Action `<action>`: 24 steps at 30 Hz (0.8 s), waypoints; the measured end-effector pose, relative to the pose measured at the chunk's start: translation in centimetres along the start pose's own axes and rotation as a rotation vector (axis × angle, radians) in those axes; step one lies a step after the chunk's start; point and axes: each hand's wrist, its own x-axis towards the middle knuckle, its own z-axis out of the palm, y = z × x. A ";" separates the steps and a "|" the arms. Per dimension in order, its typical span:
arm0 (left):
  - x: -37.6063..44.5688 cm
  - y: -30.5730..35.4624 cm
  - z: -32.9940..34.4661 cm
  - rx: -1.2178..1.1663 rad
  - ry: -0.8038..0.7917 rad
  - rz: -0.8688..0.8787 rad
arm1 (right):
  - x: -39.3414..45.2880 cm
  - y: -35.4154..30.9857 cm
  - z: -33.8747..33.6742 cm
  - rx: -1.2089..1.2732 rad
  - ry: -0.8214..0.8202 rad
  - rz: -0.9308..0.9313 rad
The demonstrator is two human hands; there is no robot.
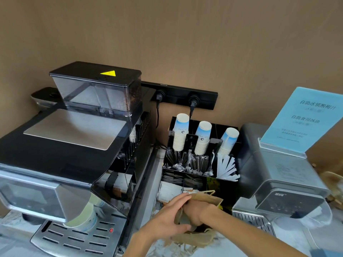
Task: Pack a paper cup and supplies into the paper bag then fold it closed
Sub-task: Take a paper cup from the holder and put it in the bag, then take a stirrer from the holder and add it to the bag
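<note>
A brown paper bag (209,198) stands open on the counter in front of a black organizer (225,188). My left hand (170,214) grips the bag's left rim and holds the mouth apart. My right hand (200,212) reaches down into the bag, its fingers hidden inside, so whether it holds anything does not show. The organizer carries three stacks of white-and-blue paper cups (181,134), upside down. Below them are black wrapped stirrers (185,161) and white wrapped straws (227,166). One paper cup (83,218) sits under the coffee machine's spout at the left.
A large black and silver coffee machine (65,141) fills the left side. A grey dispenser (282,179) with a blue sign (304,117) on top stands at the right. The bag sits in the narrow gap between them. A power strip (178,97) with two plugs runs along the brown wall.
</note>
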 end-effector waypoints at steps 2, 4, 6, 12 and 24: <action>0.2 -0.2 -0.1 -0.004 0.000 -0.007 | -0.3 1.7 -0.1 0.096 0.010 -0.040; 0.3 -0.1 -0.3 -0.020 -0.007 -0.021 | -2.0 3.5 -0.9 0.207 0.027 -0.118; 0.4 -0.1 -0.4 -0.027 -0.011 -0.024 | -4.8 5.4 -2.1 0.416 0.016 -0.170; 0.5 -0.2 -0.6 -0.077 -0.029 -0.037 | -12.0 11.6 -5.8 1.081 0.180 -0.265; 0.9 0.0 -0.5 -0.106 -0.050 -0.075 | 3.5 9.8 -6.1 1.007 0.702 0.007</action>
